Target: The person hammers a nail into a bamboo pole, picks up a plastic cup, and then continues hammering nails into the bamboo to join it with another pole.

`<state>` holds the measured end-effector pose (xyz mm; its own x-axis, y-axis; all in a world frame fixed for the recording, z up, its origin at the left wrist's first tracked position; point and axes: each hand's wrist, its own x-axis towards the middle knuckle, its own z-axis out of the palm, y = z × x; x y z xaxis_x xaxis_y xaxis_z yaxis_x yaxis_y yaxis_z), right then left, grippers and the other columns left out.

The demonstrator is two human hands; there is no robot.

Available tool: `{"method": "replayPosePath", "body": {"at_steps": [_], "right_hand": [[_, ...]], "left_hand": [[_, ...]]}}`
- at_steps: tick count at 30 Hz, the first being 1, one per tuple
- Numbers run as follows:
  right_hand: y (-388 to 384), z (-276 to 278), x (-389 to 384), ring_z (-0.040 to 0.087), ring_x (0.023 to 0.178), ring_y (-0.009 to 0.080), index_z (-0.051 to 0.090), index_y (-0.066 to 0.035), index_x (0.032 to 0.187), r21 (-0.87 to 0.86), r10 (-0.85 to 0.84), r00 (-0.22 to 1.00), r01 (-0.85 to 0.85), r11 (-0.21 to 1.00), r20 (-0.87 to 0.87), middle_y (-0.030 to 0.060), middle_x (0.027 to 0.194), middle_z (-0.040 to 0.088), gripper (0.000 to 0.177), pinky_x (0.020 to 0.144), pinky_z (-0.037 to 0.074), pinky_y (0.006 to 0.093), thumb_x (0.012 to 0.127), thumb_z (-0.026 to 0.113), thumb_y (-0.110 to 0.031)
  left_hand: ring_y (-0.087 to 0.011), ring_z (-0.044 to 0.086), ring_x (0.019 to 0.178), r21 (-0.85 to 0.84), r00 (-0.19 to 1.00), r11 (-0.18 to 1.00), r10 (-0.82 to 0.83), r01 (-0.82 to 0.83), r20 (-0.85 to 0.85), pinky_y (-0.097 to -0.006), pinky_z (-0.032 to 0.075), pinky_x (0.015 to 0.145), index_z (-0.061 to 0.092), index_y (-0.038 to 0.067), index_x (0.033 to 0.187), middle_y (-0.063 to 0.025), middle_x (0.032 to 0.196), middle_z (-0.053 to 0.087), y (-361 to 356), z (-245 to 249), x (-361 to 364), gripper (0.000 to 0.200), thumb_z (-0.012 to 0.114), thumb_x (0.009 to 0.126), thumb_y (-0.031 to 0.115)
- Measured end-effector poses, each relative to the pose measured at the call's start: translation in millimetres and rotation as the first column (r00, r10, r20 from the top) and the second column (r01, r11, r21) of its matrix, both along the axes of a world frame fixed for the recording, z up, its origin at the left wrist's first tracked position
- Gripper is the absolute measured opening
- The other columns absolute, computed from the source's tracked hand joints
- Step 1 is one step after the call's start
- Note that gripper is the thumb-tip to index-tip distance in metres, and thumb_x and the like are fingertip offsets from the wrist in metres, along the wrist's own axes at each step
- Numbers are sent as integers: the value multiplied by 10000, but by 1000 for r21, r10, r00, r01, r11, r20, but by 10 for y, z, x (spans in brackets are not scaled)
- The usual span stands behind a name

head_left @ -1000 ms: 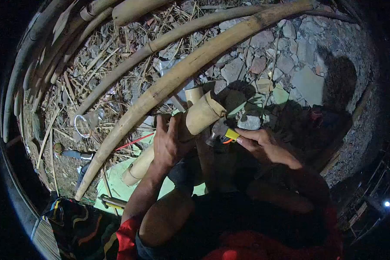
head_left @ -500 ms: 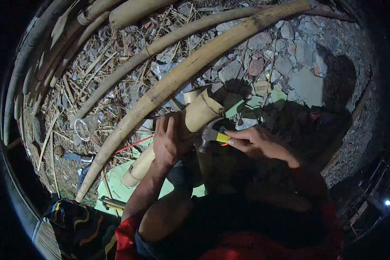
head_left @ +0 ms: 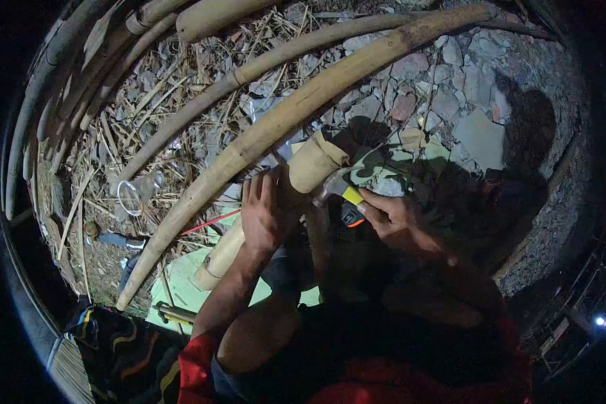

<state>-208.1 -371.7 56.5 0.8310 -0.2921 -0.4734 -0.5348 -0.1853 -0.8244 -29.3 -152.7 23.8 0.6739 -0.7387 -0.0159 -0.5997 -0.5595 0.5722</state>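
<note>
A short, thick bamboo section (head_left: pixel 311 166) slants up and to the right in front of me, its upper rim uneven. My left hand (head_left: pixel 262 210) is wrapped around its middle, with the knuckles facing up. My right hand (head_left: pixel 396 217) grips a claw hammer (head_left: pixel 351 196) by its yellow handle. The metal hammer head lies right by the bamboo's right side, just under the upper end. A dark tape measure (head_left: pixel 351 215) with an orange edge shows below the hammer handle. Deep shadow covers the area beneath both hands.
A long bamboo pole (head_left: pixel 249 138) crosses diagonally behind the work, with a thinner pole (head_left: pixel 202 101) beyond it. More poles are stacked upper left. A clear plastic cup (head_left: pixel 133 195) and a knife-like tool (head_left: pixel 118 240) lie left. Broken rubble (head_left: pixel 444 104) covers the ground upper right.
The hammer head has moved up along the bamboo's side, and its handle has tilted. More of the tape measure shows. My left hand keeps its hold on the bamboo.
</note>
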Motion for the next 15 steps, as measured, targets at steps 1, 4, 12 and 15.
{"method": "replayPosePath", "body": {"at_steps": [1,4,12,15], "right_hand": [[-3,68,28,586,684,128,639,-53,1393,-18,32,997,-33,999,-76,110,815,704,379,649,495,328,1065,607,-240],[-66,390,212,588,654,158,653,-49,1338,-51,96,966,-111,993,-240,110,767,660,350,630,482,365,1083,563,-272],[105,373,176,598,616,292,626,-6,1045,15,50,939,-48,999,-341,168,721,608,297,610,480,440,1085,547,-290],[209,217,39,616,629,337,601,5,985,-117,17,976,-43,992,-219,184,707,602,312,605,475,485,1080,553,-288]], "left_hand": [[-405,581,1062,-22,1000,1000,-9,9,13,-511,491,913,551,41,1386,-172,1178,610,-23,26,5,832,914,672,265],[-423,591,1119,-9,994,999,-44,43,-101,-516,505,954,562,25,1346,-183,1211,629,-29,147,95,784,919,698,285],[-417,679,943,236,996,972,5,16,-88,-517,555,836,554,64,1305,-175,1048,673,334,98,107,730,890,753,404],[-406,674,936,257,1000,966,21,-19,-8,-524,545,823,568,73,1268,-169,1024,666,313,44,65,679,875,759,402]]}}
